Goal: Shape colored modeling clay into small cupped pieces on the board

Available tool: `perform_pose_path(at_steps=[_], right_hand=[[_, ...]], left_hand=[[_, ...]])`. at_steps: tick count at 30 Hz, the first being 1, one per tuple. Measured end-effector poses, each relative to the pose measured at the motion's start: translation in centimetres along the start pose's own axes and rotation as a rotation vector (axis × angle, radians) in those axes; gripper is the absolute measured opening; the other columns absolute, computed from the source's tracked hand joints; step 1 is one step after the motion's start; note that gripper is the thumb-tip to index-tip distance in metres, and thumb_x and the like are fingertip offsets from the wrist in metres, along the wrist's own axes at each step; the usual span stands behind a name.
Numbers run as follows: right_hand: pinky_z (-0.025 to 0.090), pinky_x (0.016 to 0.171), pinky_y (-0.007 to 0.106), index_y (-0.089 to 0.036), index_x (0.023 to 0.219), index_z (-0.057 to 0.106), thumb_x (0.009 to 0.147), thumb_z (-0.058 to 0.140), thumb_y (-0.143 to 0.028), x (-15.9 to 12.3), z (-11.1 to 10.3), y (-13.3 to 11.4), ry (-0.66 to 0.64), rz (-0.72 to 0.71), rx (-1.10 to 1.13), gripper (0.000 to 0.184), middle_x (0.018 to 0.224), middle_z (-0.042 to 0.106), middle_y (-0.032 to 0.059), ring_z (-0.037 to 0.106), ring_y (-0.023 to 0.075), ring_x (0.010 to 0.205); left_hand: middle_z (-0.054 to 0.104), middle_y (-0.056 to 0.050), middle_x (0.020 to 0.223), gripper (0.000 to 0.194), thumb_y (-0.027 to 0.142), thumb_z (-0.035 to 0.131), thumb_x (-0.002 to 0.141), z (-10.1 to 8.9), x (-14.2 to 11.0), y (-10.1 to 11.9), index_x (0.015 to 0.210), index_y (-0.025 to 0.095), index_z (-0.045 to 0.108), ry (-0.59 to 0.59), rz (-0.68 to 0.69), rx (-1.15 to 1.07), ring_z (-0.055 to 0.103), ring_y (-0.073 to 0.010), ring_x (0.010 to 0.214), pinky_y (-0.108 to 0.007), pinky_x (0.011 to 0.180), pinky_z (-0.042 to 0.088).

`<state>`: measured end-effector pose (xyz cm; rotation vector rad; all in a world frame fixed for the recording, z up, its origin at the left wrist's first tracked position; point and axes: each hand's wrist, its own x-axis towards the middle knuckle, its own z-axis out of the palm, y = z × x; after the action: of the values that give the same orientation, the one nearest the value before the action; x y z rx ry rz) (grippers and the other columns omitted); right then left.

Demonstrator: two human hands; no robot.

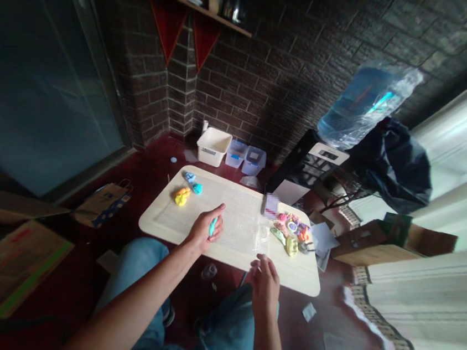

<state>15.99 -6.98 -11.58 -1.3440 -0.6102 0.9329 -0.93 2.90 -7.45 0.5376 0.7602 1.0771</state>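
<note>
My left hand (206,229) is over the middle of the small cream table (154,211), thumb up, its fingers curled round a lump of turquoise modelling clay (212,227). My right hand (264,283) is at the table's near edge, fingers loosely bent and apart, with nothing visible in it. Blue clay (189,176), turquoise clay (197,189) and yellow-orange clay (181,196) lie at the far left of the tabletop. On the right are pale yellow clay (291,247), pale green clay (278,235), orange clay (304,234) and several small coloured pieces.
A clear textured sheet (237,220) covers the table's middle. A pixelated card or box (271,206) stands near the back right edge. Beyond are a white bin (213,147), clear tubs (254,160) and a water dispenser (300,173). Cardboard boxes (380,240) sit on the right.
</note>
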Motion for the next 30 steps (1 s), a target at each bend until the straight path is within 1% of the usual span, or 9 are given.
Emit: perform_pose_path(at_steps=[3,6,9,13,16,18,23,27,30], right_hand=[[0.048,0.058,0.023,-0.017,0.089,0.069,0.083,0.064,-0.052,0.1,3.5,-1.7,-0.095,-0.037,0.003,0.036,0.076,0.067,0.0026,0.064,0.0142,0.069],[0.049,0.091,0.036,-0.022,0.117,0.065,0.091,0.051,-0.055,0.0,6.9,-3.0,-0.165,-0.194,0.01,0.045,0.119,0.066,0.0093,0.061,0.0216,0.111],[0.041,0.104,0.04,-0.024,0.126,0.061,0.094,0.042,-0.057,-1.1,9.4,-3.7,-0.183,-0.199,0.042,0.05,0.136,0.058,0.0089,0.051,0.0225,0.128],[0.048,0.087,0.032,-0.019,0.089,0.072,0.095,0.044,-0.054,-3.2,10.7,-4.1,-0.158,-0.248,0.055,0.046,0.096,0.073,0.0067,0.065,0.019,0.095],[0.048,0.06,0.025,-0.019,0.059,0.059,0.092,0.046,-0.06,-3.2,10.7,-4.6,-0.036,-0.09,0.246,0.054,0.056,0.061,-0.0007,0.058,0.0124,0.056],[0.041,0.045,0.022,-0.019,0.051,0.051,0.089,0.044,-0.066,-2.4,10.2,-5.1,-0.078,0.052,0.412,0.06,0.044,0.052,-0.0033,0.05,0.0101,0.042],[0.021,0.028,0.018,-0.02,0.043,0.042,0.086,0.05,-0.066,-0.4,8.4,-6.6,-0.166,0.187,0.543,0.064,0.031,0.036,-0.0075,0.03,0.0063,0.026],[0.017,0.027,0.019,-0.02,0.04,0.037,0.085,0.053,-0.063,-0.1,7.7,-6.9,-0.183,0.235,0.533,0.064,0.029,0.031,-0.0084,0.025,0.0057,0.024],[0.018,0.029,0.021,-0.021,0.038,0.036,0.087,0.052,-0.062,-0.6,7.8,-6.5,-0.295,0.149,0.414,0.066,0.029,0.029,-0.0077,0.025,0.0063,0.025]], left_hand=[[0.045,0.002,0.039,0.055,0.058,0.064,0.079,1.7,-1.5,-1.5,0.046,0.018,0.046,-0.029,0.017,0.058,0.04,-0.0069,0.033,-0.019,0.034,0.025],[0.069,-0.007,0.073,0.048,0.059,0.058,0.084,3.2,-2.9,-2.5,0.063,0.016,0.064,-0.049,0.124,0.103,0.066,-0.0142,0.074,-0.021,0.066,0.049],[0.065,-0.007,0.123,0.042,0.058,0.051,0.09,3.9,-3.5,-2.7,0.101,0.022,0.07,0.014,0.305,0.159,0.052,-0.0191,0.125,-0.026,0.101,0.04],[0.044,-0.005,0.148,0.054,0.064,0.044,0.09,3.9,-3.4,-2.2,0.13,0.029,0.054,0.196,0.366,0.216,0.036,-0.0233,0.141,-0.034,0.113,0.029],[0.041,-0.008,0.149,0.055,0.066,0.04,0.09,3.8,-3.8,-2.1,0.129,0.029,0.05,0.188,0.356,0.245,0.039,-0.0252,0.137,-0.038,0.109,0.034],[0.044,-0.01,0.144,0.052,0.065,0.039,0.091,3.8,-4.3,-2.4,0.126,0.028,0.05,0.122,0.304,0.234,0.047,-0.0259,0.13,-0.039,0.102,0.041],[0.057,-0.011,0.125,0.045,0.059,0.043,0.092,3.3,-5.3,-3.2,0.115,0.023,0.055,0.028,0.213,0.228,0.059,-0.0243,0.11,-0.038,0.093,0.045],[0.061,-0.01,0.121,0.041,0.057,0.051,0.089,3.0,-5.5,-3.0,0.11,0.022,0.06,0.026,0.18,0.199,0.06,-0.0234,0.107,-0.035,0.089,0.047],[0.063,-0.008,0.118,0.04,0.056,0.058,0.086,3.6,-5.5,-2.4,0.106,0.022,0.063,-0.002,0.113,0.077,0.063,-0.02,0.097,-0.029,0.077,0.049]])
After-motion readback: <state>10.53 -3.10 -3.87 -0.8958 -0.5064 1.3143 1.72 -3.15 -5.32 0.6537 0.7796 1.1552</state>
